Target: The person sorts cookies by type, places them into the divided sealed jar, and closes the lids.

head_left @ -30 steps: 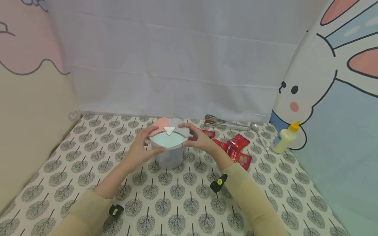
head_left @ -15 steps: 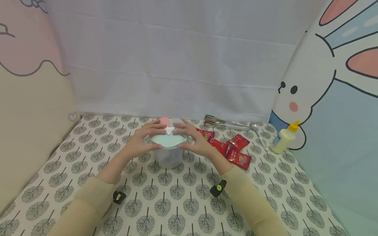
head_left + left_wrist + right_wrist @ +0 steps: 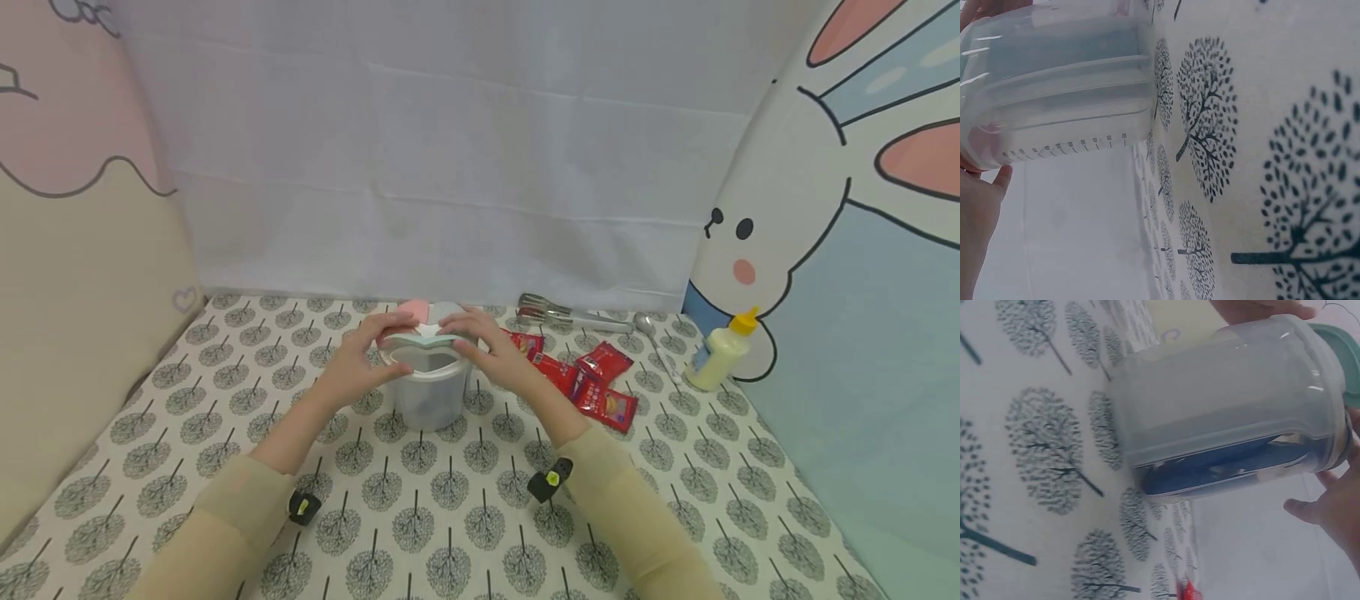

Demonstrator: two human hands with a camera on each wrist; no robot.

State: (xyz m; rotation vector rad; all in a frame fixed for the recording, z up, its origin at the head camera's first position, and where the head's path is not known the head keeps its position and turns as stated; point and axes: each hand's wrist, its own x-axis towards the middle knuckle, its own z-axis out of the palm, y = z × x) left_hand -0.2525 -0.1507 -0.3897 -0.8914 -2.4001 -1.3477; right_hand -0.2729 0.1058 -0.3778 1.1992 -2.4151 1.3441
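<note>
A clear plastic canister [image 3: 430, 402] stands upright on the patterned cloth. Its lid [image 3: 415, 310] has pink, grey and mint-green parts. The green front part [image 3: 420, 340] is tilted up, leaving a gap above the rim. My left hand [image 3: 354, 365] holds the lid from the left, fingers on top and thumb at the front rim. From the right, my right hand [image 3: 501, 357] grips the lid, its thumb near the green part's edge. Measuring marks show on the canister wall [image 3: 1060, 94] in the left wrist view. In the right wrist view the raised green part [image 3: 1338, 353] shows past the canister's rim.
Several red snack packets [image 3: 606, 404] lie right of the canister. Behind them are metal tongs [image 3: 577, 317] and a long spoon [image 3: 658, 346]. A pale yellow squeeze bottle [image 3: 722, 357] with a yellow cap stands farther right. A white curtain [image 3: 450, 167] hangs behind the table.
Both hands moved in over the lid's top, with the thumbs at its front. The green front part, flat earlier, has tilted up and exposes the canister's opening.
</note>
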